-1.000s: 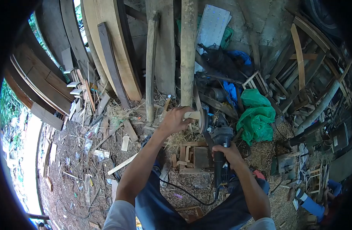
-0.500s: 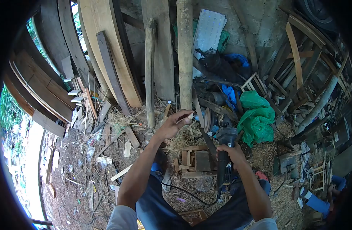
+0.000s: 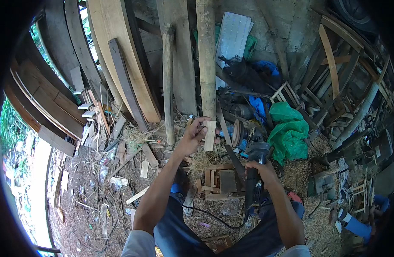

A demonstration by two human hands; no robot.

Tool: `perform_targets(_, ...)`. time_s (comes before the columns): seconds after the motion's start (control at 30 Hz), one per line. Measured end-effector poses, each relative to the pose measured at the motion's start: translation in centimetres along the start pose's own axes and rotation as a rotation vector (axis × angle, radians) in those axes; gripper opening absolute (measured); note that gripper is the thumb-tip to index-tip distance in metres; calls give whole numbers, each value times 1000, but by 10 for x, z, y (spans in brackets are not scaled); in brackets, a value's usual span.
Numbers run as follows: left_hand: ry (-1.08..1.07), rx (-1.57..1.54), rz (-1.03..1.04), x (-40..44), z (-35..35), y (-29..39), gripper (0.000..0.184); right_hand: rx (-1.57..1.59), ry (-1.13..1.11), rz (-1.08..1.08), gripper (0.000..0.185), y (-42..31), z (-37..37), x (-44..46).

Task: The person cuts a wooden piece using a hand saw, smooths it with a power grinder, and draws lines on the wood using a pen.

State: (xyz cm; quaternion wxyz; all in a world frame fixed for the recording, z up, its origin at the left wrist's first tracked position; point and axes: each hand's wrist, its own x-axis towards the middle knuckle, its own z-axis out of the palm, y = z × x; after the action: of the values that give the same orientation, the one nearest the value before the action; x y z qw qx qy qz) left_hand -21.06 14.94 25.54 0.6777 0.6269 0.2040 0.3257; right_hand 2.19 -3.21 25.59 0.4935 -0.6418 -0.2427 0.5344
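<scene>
Between its thumb and fingers my left hand (image 3: 192,139) pinches a small pale wood piece (image 3: 210,135), its flat face turned toward me. My right hand (image 3: 261,171) is wrapped round the black body of an angle grinder (image 3: 254,182). The grinder's round disc (image 3: 237,133) stands to the right of the wood piece, apart from it. A black cord (image 3: 214,219) runs from the tool's lower end across to the left, between my legs.
A bamboo post (image 3: 206,60) stands ahead, with long planks (image 3: 120,55) leaning to its left. A green plastic bag (image 3: 289,132) lies right of the grinder. Scraps and shavings cover the ground. Another person's blue-clad limb (image 3: 357,228) shows at lower right.
The wood piece has come away from the disc and turned so its flat face shows. My right hand and the grinder have shifted slightly right.
</scene>
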Motion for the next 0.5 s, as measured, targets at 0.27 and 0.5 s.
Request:
perform_targets(0.27, 279, -16, -59, 1, 2, -9, 39, 32, -16, 23, 24, -2, -2, -2)
perform_targets(0.5, 366, -20, 80, 11, -16, -31, 31, 23, -5, 1, 26, 4, -1, 0)
